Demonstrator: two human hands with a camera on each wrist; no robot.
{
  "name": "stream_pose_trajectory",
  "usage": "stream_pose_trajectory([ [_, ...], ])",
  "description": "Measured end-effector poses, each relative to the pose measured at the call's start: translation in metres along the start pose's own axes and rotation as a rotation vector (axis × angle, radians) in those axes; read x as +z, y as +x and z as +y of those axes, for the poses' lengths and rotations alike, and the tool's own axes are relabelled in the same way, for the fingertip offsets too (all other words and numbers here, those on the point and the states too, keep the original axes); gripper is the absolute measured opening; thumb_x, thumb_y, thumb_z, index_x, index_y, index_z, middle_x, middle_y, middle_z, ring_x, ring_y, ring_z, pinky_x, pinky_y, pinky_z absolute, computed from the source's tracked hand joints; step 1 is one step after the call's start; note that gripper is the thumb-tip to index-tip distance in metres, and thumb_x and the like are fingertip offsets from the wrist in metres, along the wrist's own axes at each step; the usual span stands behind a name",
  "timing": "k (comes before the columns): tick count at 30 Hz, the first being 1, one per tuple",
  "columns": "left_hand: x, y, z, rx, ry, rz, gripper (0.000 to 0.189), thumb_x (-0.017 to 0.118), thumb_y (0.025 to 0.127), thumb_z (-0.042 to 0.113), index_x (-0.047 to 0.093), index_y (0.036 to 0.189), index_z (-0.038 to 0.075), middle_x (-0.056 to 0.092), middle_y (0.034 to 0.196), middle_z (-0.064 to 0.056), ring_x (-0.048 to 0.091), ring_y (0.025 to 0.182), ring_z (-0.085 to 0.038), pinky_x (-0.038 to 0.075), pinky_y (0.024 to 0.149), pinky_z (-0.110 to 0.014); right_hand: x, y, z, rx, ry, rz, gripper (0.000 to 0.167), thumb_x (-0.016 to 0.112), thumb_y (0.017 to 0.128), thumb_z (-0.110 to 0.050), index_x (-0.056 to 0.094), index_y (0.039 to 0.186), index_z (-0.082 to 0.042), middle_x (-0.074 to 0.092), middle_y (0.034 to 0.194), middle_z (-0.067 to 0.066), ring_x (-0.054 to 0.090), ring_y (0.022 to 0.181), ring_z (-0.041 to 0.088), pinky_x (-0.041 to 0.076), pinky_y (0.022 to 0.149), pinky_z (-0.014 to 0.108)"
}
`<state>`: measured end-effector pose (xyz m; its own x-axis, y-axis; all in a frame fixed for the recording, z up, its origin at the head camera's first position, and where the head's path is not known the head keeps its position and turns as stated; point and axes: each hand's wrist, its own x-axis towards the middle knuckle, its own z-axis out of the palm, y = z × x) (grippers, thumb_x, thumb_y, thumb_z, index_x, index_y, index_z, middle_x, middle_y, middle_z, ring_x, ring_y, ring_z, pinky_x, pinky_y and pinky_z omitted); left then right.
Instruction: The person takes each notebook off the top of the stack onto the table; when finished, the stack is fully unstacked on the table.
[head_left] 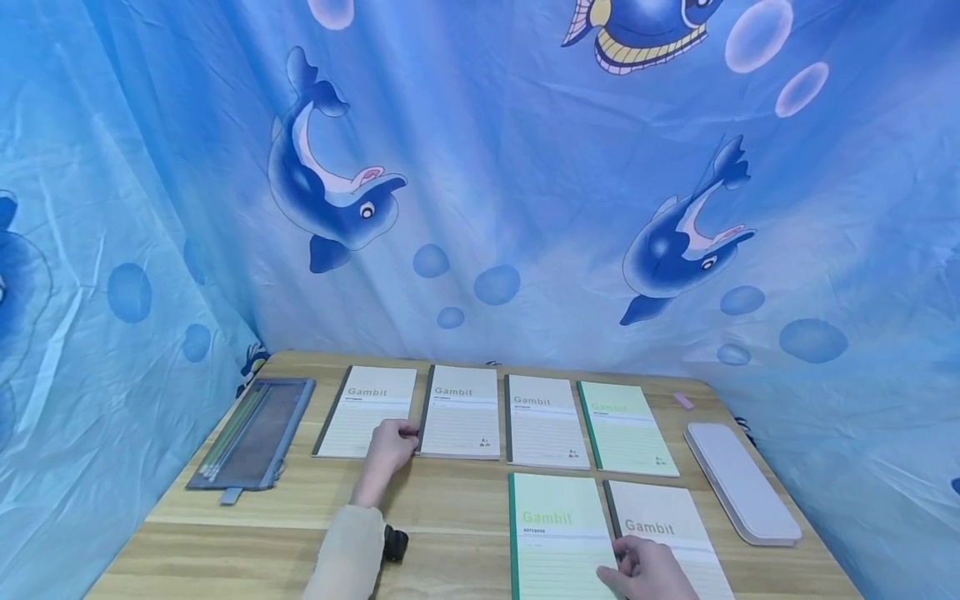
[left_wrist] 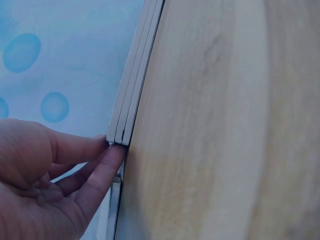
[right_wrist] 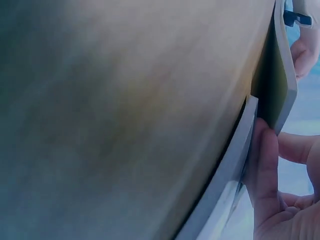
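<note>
My left hand (head_left: 392, 450) is at the lower left corner of the second white notebook (head_left: 460, 417) in the back row. In the left wrist view, thumb and a finger pinch the corner of its layered edge (left_wrist: 131, 85). My right hand (head_left: 651, 569) grips the right edge of the front green notebook (head_left: 558, 533), thumb on the cover and fingers beneath. That edge stands raised off the table in the right wrist view, with a dark gap under it. Beside it lies the front white notebook (head_left: 667, 508), partly hidden by the hand.
More notebooks line the back: a white one (head_left: 378, 392) at left, another white one (head_left: 545, 421), and a green one (head_left: 626, 425). A mesh pencil pouch (head_left: 255, 433) lies left; a white case (head_left: 742, 483) and a small pink piece (head_left: 683, 401) lie right. A dolphin-print curtain (head_left: 510, 167) surrounds the table.
</note>
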<state>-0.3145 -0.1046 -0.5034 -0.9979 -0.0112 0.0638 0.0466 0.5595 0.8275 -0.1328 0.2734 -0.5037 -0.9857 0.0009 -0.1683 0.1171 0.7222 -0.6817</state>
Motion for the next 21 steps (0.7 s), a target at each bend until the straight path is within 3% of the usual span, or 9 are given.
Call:
stream_pose_trajectory([
  [9, 0.0, -0.001, 0.0, -0.002, 0.002, 0.0, 0.023, 0.063, 0.084, -0.011, 0.069, 0.106, -0.011, 0.07, 0.106, -0.026, 0.063, 0.107, -0.043, 0.051, 0.093, -0.052, -0.007, -0.002, -0.004, -0.002, -0.041, -0.039, 0.038, 0.078, 0.084, -0.023, 0.069, 0.104, 0.008, 0.061, 0.069, -0.002, 0.058, 0.065, 0.015, 0.048, 0.059, 0.031],
  [21, -0.001, 0.0, 0.0, -0.017, 0.004, -0.006, 0.023, 0.063, 0.085, -0.01, 0.069, 0.107, -0.01, 0.069, 0.107, -0.026, 0.063, 0.106, -0.042, 0.052, 0.092, -0.051, -0.015, 0.002, -0.004, -0.148, 0.057, -0.032, 0.029, 0.075, 0.087, -0.015, 0.066, 0.102, 0.008, 0.059, 0.068, -0.001, 0.061, 0.05, 0.016, 0.051, 0.045, 0.027],
])
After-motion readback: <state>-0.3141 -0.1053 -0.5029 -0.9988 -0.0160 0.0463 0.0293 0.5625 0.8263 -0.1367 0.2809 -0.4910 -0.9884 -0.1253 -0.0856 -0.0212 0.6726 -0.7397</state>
